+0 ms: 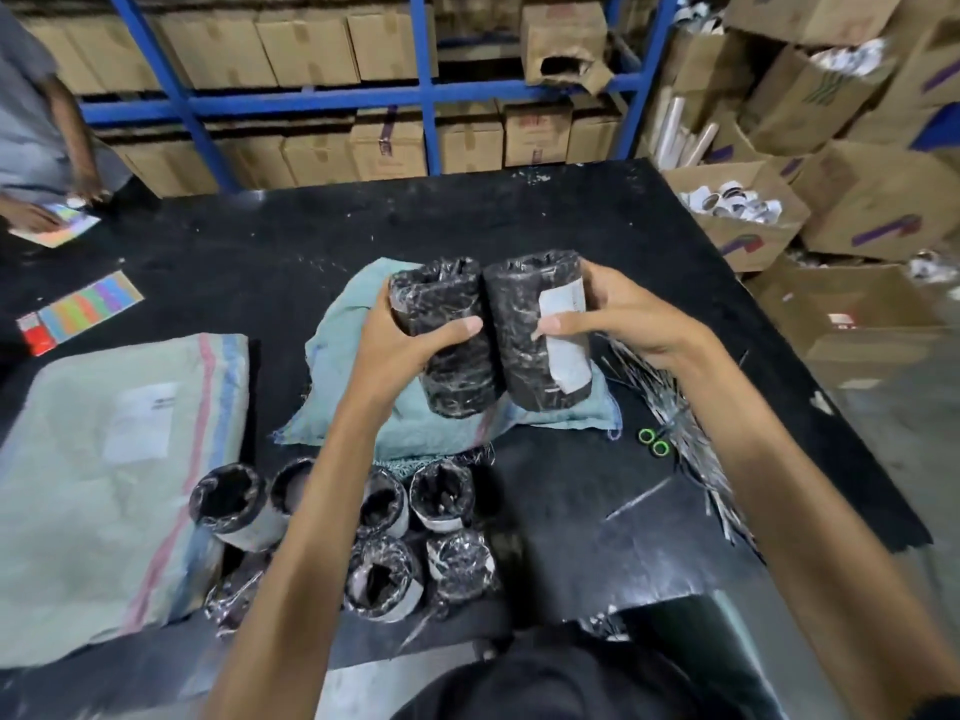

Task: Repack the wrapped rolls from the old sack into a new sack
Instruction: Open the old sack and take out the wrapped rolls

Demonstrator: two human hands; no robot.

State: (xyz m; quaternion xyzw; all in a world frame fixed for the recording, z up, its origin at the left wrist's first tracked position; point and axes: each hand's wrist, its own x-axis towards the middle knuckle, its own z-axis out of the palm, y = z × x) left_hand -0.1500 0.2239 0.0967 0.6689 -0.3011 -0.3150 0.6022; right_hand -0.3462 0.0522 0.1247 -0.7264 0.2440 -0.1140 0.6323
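I hold two black wrapped rolls side by side above a crumpled teal sack point(353, 356) in the middle of the black table point(519, 220). My left hand point(400, 345) grips the left roll point(447, 324). Around the right roll point(530, 330), which bears a white label, curl the fingers of my right hand point(623, 314). Several more wrapped rolls point(436, 491) stand upright on the table near me, partly hidden by my left forearm. A flat pale woven sack point(104, 475) with red and blue stripes lies at the left.
Green-handled scissors point(653, 442) and a pile of shiny strips point(675, 407) lie to the right. Colour cards point(83, 309) sit at far left, where another person's hands point(52, 205) rest. Cardboard boxes point(857, 200) crowd the right; blue shelving point(311, 101) stands behind.
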